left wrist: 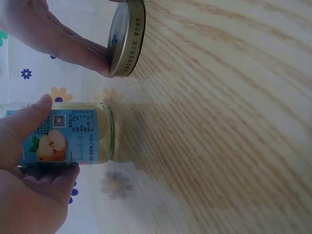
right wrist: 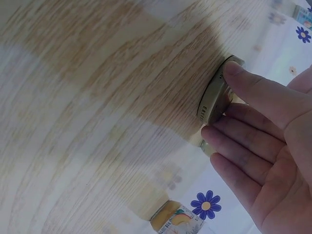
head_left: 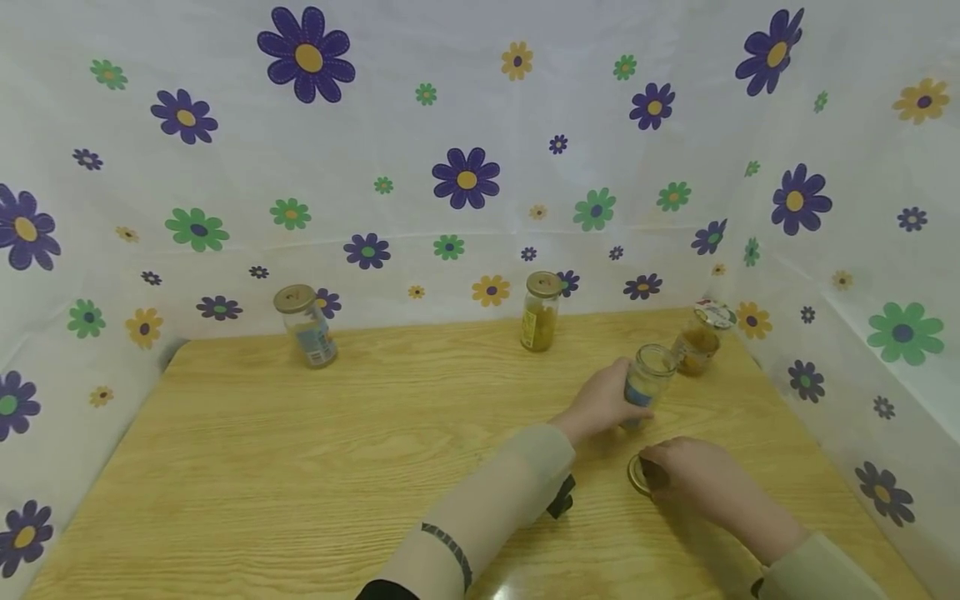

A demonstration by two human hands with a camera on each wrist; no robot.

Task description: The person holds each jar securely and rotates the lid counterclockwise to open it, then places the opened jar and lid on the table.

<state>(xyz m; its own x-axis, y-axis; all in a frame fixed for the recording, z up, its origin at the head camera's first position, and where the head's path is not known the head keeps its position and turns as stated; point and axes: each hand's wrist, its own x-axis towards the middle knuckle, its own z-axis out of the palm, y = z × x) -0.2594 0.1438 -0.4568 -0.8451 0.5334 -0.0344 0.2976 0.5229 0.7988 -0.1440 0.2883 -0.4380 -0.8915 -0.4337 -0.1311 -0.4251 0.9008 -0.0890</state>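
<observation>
Nearest the head camera, the left sleeve (head_left: pixel 487 496) slants across the table (head_left: pixel 300 467) toward the open jar (head_left: pixel 648 384). Far left of that jar stands a gold-lidded jar (head_left: pixel 302 321) with a bluish label; behind it, slightly left, a yellow-filled jar (head_left: pixel 541 312). The left hand (head_left: pixel 600 404) has thumb and fingers clamped around the open jar, whose blue label (left wrist: pixel 61 139) shows cut fruit, a QR code and tiny, unreadable characters. In front of it, the right hand (head_left: pixel 697 479) pinches, and partly hides, a gold lid (left wrist: pixel 130 41) with rim lettering. Just right, behind the open jar, stands a patterned-lid jar (head_left: pixel 699 340).
</observation>
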